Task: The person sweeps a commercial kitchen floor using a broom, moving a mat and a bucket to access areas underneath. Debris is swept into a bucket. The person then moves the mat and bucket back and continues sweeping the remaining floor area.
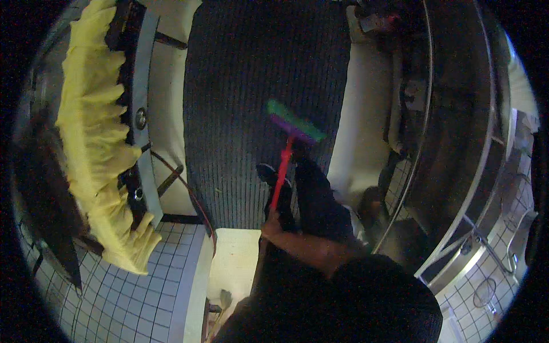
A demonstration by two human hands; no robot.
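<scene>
My right hand (271, 226) is closed round the red handle of a broom (280, 180). The broom's purple head (290, 128) carries green bristles (303, 126) and lies just ahead of my feet, over the dark ribbed mat (246, 74). From the hand, the handle runs forward and slightly right to the head. My right forearm comes in from the lower right across my dark-clothed legs. My left hand does not show.
At left a yellow cloth (94, 131) hangs over an appliance with knobs (140, 118). A reddish hose (194, 197) trails down beside the mat. A steel counter edge (489, 126) bounds the right side. A pale brush-like thing (225, 299) stands at the lower left.
</scene>
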